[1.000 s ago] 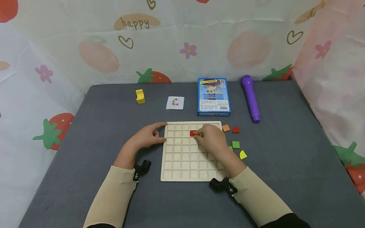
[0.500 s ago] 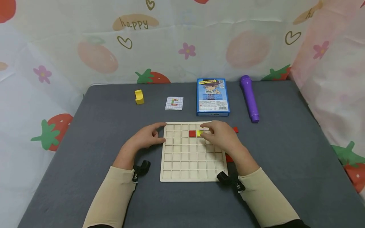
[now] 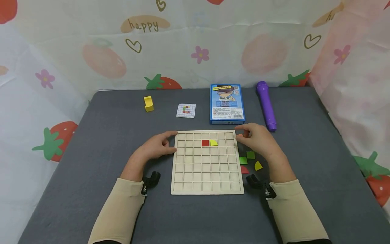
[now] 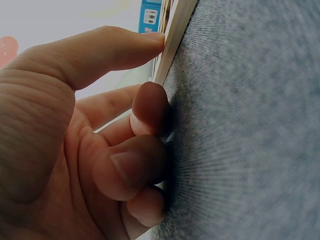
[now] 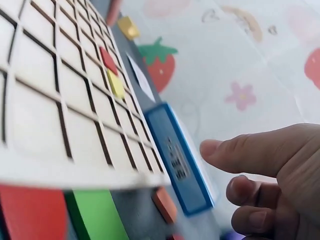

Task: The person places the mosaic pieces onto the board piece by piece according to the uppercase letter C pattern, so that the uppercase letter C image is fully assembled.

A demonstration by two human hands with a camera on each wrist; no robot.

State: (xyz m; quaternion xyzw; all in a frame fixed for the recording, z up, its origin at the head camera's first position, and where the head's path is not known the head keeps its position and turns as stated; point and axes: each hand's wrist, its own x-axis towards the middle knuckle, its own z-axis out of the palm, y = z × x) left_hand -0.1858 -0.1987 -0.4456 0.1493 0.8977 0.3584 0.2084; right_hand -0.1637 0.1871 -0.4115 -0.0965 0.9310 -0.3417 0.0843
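Note:
A pale wooden grid board (image 3: 198,168) lies on the grey table. A red square tile (image 3: 205,143) and a yellow quarter-round tile (image 3: 213,142) sit side by side in its second row from the far edge. My left hand (image 3: 156,145) touches the board's left edge with thumb and index finger, the other fingers loosely curled in the left wrist view. At the far right corner is my right hand (image 3: 257,139), holding nothing, its thumb extended. The right wrist view shows an orange tile (image 5: 165,205) on the table below that hand; the head view hides it.
Right of the board lie green tiles (image 3: 251,155), a yellow tile (image 3: 258,165) and a red tile (image 3: 244,169). Behind stand a yellow block (image 3: 148,103), a pattern card (image 3: 186,110), a blue box (image 3: 227,105) and a purple microphone-shaped stick (image 3: 266,106). A printed cloth hangs behind.
My right hand has let go of the yellow tile in the cell right of the red one and moved right, off the board to its far right corner. My left hand stays put.

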